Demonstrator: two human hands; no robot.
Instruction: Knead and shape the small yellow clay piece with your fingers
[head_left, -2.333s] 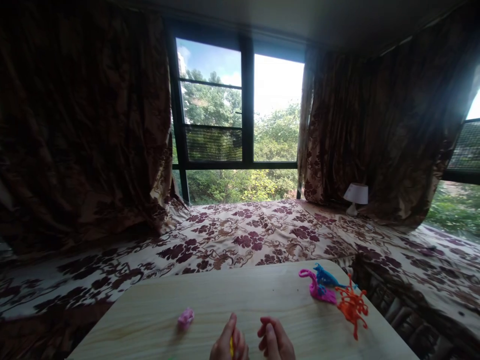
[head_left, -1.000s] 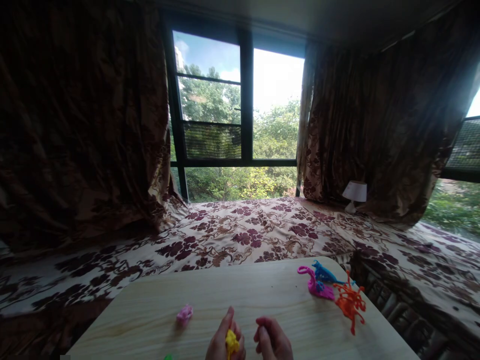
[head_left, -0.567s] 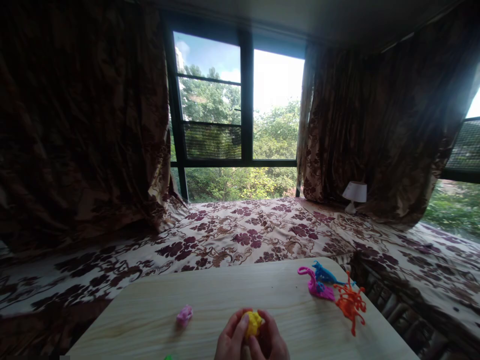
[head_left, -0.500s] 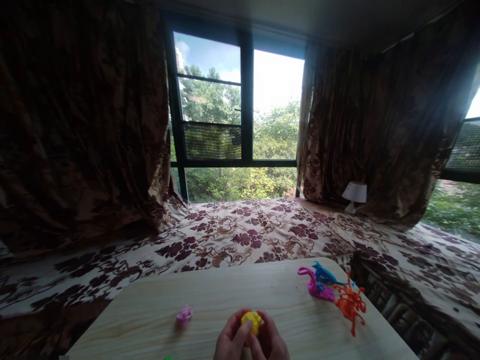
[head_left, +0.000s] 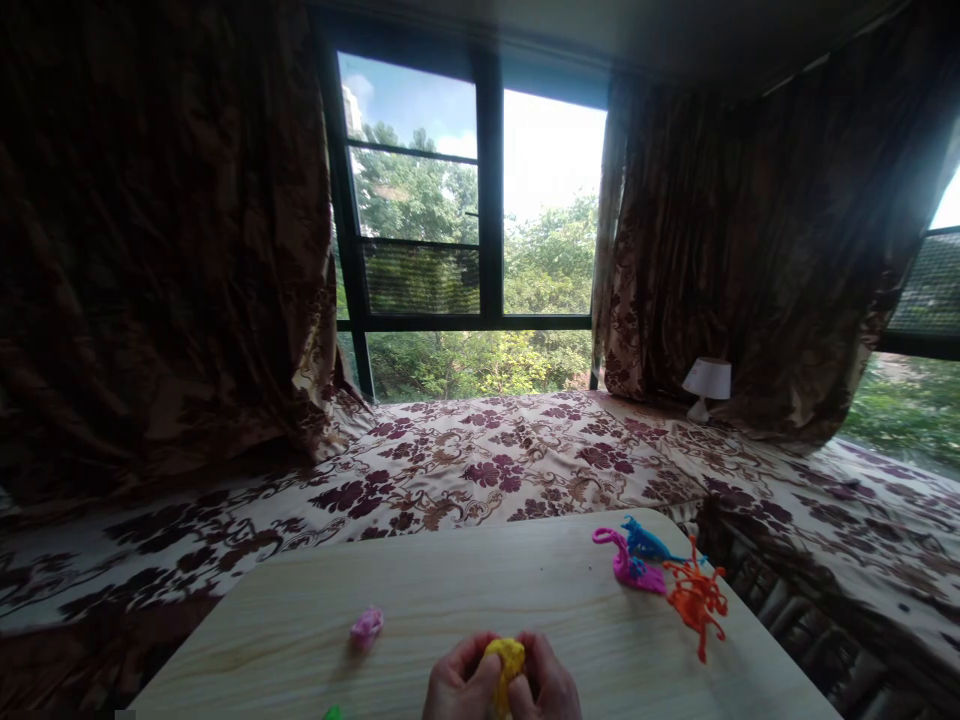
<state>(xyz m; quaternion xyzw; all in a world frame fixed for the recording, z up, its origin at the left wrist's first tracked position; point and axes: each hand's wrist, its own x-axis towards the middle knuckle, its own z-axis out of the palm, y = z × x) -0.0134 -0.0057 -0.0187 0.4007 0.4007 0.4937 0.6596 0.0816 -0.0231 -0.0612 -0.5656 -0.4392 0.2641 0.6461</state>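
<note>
A lump of yellow modelling clay (head_left: pixel 505 656) is pinched between both hands above the front of the table (head_left: pixel 315 590). My left hand (head_left: pixel 461 680) grips its left side, with the thumb pressed on the front. On the right side my right hand (head_left: pixel 545 680) is closed around it, thumb also against the clay. The lump looks uneven and stretches downward between the thumbs. A small pink lump (head_left: pixel 367 627) lies on the table left of my hands. Part of a green piece (head_left: pixel 333 712) shows at the bottom edge.
At the table's right corner are a magenta curved figure (head_left: pixel 626 562), a blue figure (head_left: pixel 646 540) and an orange many-armed figure (head_left: pixel 697 598). Behind the table spreads a floral cloth (head_left: pixel 487 440), with a small white lamp (head_left: pixel 706 380) near the curtain (head_left: pixel 675 230).
Between my fingers the yellow clay has gone from a rounder, bumpy lump to a longer, drawn-down shape. My hands have turned slightly, and the view has shifted a little.
</note>
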